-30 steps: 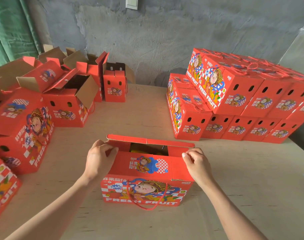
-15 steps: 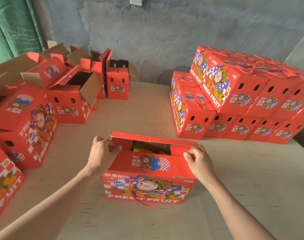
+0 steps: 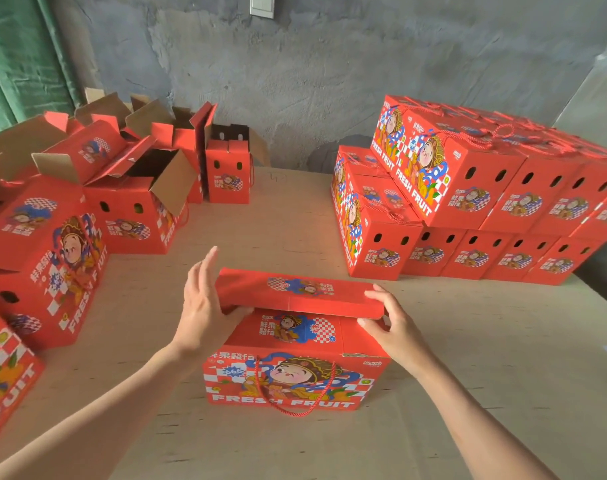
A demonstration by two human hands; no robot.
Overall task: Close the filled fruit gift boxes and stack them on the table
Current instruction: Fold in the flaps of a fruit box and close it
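A red fruit gift box (image 3: 295, 362) with a rope handle stands on the table in front of me. Its near top flap lies flat, and its far flap (image 3: 295, 296) is folded down towards me over the opening, hiding the fruit. My left hand (image 3: 201, 306) presses flat against the flap's left end, fingers straight up and thumb under the edge. At the flap's right corner, my right hand (image 3: 388, 323) pinches it with fingers on top and thumb below. A two-layer stack of closed boxes (image 3: 468, 188) stands at the right.
Several open red boxes (image 3: 139, 202) with raised flaps crowd the left side and far left corner. A tall closed one (image 3: 53, 265) stands near my left arm. The wooden table (image 3: 468, 375) ends at a grey wall behind.
The far flap has swung from upright down over the opening. Both hands moved from the side flaps to the ends of this flap. My left fingers have straightened.
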